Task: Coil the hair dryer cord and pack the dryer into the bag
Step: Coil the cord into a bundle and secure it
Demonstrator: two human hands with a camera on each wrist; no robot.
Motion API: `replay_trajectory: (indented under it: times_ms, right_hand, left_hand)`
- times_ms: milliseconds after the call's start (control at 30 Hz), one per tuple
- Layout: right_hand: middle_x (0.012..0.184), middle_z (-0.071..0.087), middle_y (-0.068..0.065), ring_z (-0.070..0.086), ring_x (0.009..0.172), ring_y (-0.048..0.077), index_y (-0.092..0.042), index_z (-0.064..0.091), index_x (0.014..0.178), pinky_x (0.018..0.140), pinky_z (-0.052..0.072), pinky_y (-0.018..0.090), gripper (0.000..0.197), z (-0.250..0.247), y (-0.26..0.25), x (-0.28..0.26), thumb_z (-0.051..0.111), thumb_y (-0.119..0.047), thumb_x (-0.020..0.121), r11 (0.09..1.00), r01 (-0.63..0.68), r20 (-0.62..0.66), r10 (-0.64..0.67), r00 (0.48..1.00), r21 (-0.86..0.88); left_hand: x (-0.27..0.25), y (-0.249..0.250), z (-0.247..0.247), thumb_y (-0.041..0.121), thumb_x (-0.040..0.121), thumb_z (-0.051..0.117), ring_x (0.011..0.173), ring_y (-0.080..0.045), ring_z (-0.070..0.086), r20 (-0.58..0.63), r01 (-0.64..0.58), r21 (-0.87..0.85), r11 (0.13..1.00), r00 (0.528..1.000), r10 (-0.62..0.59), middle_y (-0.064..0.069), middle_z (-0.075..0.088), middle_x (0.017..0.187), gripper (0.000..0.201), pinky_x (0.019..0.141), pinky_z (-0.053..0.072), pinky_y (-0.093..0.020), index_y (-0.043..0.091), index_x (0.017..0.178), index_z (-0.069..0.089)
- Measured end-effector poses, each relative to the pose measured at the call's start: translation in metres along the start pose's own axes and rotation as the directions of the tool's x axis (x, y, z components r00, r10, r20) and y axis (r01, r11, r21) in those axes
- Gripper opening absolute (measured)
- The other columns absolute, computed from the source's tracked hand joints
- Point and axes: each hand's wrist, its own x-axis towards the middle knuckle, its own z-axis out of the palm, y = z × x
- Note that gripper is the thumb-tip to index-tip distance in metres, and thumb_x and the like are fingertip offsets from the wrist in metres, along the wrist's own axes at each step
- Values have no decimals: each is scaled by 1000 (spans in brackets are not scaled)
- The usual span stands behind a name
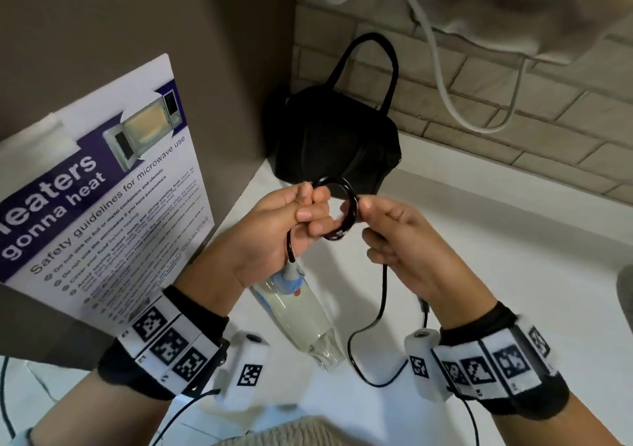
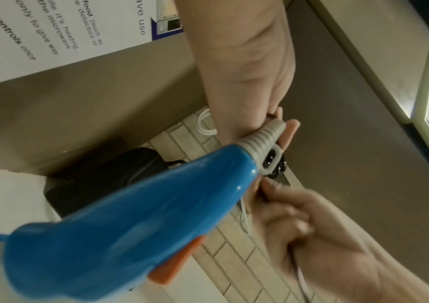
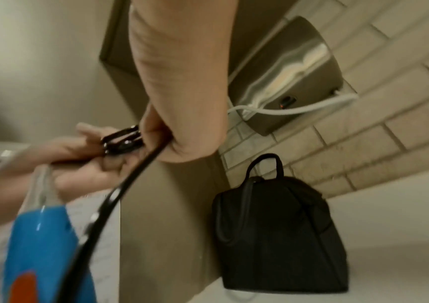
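White counter [image 1: 479, 240] in a corner: brown panel on the left, pale brick wall behind. Nearest the camera, loose black cord [image 1: 380, 308] sags from the right hand down to the counter and loops back up toward the wrist. Hair dryer [image 1: 291, 308], blue and pale grey with an orange switch, hangs below the left hand, nozzle pointing down toward the counter; whether it touches is unclear. Left hand [image 1: 274, 226] is clenched around a small coil [image 1: 337, 209] of the cord, a few turns, thumb and fingers pinching one side. Right hand [image 1: 394, 236] pinches the opposite side of the coil, fingers curled on the cord running out of it. Both hands are raised above the counter. Beyond them, black bag [image 1: 335, 144] stands upright in the corner, handle up, apart from the dryer. Microwave safety poster [image 1: 102, 188] is taped to the brown panel. White cable [image 1: 442, 68] droops along the brick.
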Motion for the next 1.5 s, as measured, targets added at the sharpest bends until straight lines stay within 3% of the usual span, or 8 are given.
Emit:
replay_trajectory:
  times_ms: [100, 233, 333, 433, 700, 833, 967, 1500]
  right_hand:
    - [61, 58, -6, 31, 38, 5, -20, 70, 103, 44, 28, 16, 27, -1, 26, -14, 44, -25, 101, 905, 26, -110, -80, 991, -425]
    - [67, 60, -7, 55, 58, 6, -29, 57, 123, 63, 45, 26, 31, 17, 55, -54, 35, -32, 101, 516, 71, -8, -149, 989, -854]
    - [101, 67, -1, 64, 84, 26, -38, 35, 136, 71, 49, 37, 37, 27, 53, -81, 26, -32, 101, 316, 55, 33, -74, 997, -947]
    - [87, 70, -6, 64, 63, 24, -36, 44, 121, 50, 50, 35, 29, 31, 33, -99, 34, -28, 95, 246, 113, 45, -265, 963, -963]
    - [58, 50, -8, 51, 44, 18, -22, 60, 90, 40, 42, 33, 22, 20, -29, -112, 41, -32, 94, 189, 123, -8, -573, 820, -974]
    - [51, 28, -17, 31, 42, 17, -21, 62, 90, 40, 32, 28, 15, 4, -33, -102, 49, -27, 94, 168, 40, -65, -575, 815, -985]
    - [59, 58, -11, 54, 47, 25, -30, 65, 95, 45, 48, 36, 11, -9, -15, -100, 56, -24, 92, 174, -40, -117, -458, 881, -984]
    - [42, 29, -11, 32, 39, 15, -28, 68, 98, 42, 30, 28, 18, -40, -4, -113, 51, -28, 94, 260, -192, -296, -458, 838, -946]
  left_hand:
    - [4, 6, 1, 22, 103, 27, 51, -4, 46, -134, -94, -112, 989, 988, 78, 11, 44, 54, 29, 67, 44, -15, 14, 82, 44]
    - [12, 1, 3, 18, 104, 28, 58, -8, 58, -287, -209, -13, 978, 938, 197, 7, 61, 62, 31, 67, 50, -19, 12, 82, 48]
    - [15, -6, 4, 19, 104, 27, 69, -13, 71, -327, -245, 101, 964, 907, 265, 2, 74, 72, 30, 74, 56, -23, 10, 86, 49]
    - [16, -9, 5, 22, 104, 25, 83, -23, 74, -290, -258, 206, 944, 905, 311, -3, 77, 85, 29, 79, 54, -22, 11, 87, 46]
    - [17, -10, 15, 31, 104, 26, 92, -20, 72, -311, -154, 604, 782, 857, 410, -3, 76, 93, 31, 104, 41, -41, 21, 84, 48]
    - [12, 2, 9, 25, 105, 26, 82, -23, 74, -388, -233, 401, 886, 833, 394, -3, 77, 80, 30, 88, 52, -27, 11, 85, 44]
    - [7, 10, -4, 21, 105, 24, 76, -17, 74, -462, -304, 95, 948, 830, 313, 0, 76, 74, 30, 68, 55, -18, 9, 86, 44]
    - [10, 10, -4, 21, 105, 25, 88, -21, 74, -408, -238, 52, 970, 882, 238, -9, 77, 89, 35, 74, 56, -20, 13, 78, 44]
